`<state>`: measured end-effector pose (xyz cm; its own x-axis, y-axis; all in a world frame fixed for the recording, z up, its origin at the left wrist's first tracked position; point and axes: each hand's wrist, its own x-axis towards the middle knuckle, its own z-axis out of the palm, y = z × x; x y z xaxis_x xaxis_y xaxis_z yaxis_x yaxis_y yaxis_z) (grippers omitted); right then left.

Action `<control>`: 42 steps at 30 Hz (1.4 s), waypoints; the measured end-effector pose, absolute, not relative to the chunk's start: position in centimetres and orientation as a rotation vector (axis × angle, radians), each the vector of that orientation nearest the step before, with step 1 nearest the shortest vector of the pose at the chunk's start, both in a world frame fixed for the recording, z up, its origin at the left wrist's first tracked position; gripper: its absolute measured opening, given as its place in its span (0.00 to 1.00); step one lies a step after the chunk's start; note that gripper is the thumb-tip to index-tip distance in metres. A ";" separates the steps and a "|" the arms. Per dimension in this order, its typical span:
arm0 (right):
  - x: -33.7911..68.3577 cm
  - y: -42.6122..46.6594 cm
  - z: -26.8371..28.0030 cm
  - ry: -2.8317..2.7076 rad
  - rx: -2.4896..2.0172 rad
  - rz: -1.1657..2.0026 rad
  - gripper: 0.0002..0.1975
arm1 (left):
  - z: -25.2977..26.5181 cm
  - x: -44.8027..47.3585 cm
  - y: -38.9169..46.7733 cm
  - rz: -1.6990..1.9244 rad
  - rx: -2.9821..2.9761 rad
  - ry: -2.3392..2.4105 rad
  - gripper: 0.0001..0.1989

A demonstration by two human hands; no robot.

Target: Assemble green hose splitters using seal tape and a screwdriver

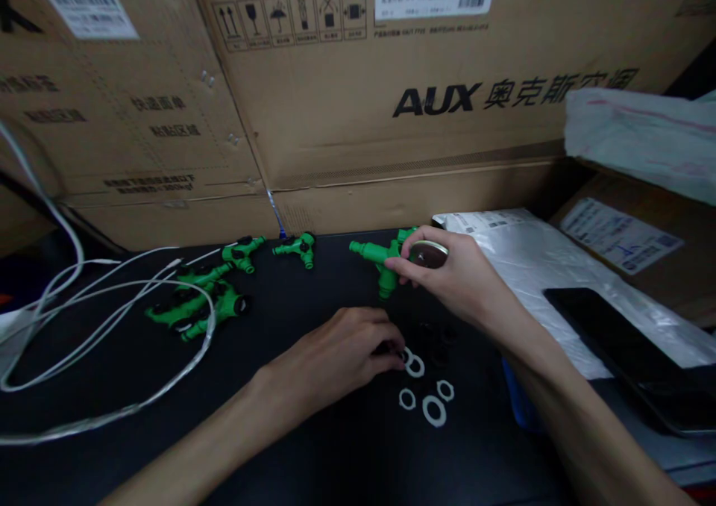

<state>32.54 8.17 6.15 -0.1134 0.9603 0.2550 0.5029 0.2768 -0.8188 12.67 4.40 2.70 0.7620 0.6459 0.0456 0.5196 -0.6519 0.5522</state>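
In the head view, my right hand (441, 267) is closed round a green hose fitting (376, 254) with several branches. A round dark disc with a shiny metal rim (428, 254) sits within the same hand; whether it is joined to the fitting I cannot tell. My left hand (358, 342) is lower, thumb and fingertips pinched at the edge of a white washer (407, 354). Another white washer (415, 366) overlaps it. Nearer to me lie a larger white ring (435, 411) and two small ones, left (407, 399) and right (445, 390). Dim black rings (439, 336) lie behind them.
More green fittings with black parts (195, 304) lie at the left, beside white cables (112, 327). A single one (296, 248) is near a large cardboard box (358, 140) across the back. A black phone (632, 357) rests on a silvery plastic bag (520, 267) at the right.
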 end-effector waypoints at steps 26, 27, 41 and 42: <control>32.2 7.8 6.1 -1.771 -1.291 0.730 0.11 | 3.4 11.2 3.9 0.304 2.524 0.805 0.10; 32.2 7.8 6.1 -1.771 -1.292 0.731 0.11 | 3.5 11.3 3.9 0.320 2.509 0.811 0.11; 32.0 7.8 6.1 -1.750 -1.286 0.802 0.12 | 3.0 13.5 4.9 0.363 2.342 0.809 0.12; 31.9 7.8 6.1 -1.746 -1.287 0.808 0.12 | 3.0 13.3 5.0 0.376 2.307 0.826 0.12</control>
<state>31.93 7.76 6.11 -0.1590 0.9603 0.2292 0.4465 0.2770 -0.8508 13.33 5.00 3.01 0.7601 0.6481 0.0475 0.4614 -0.5897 0.6628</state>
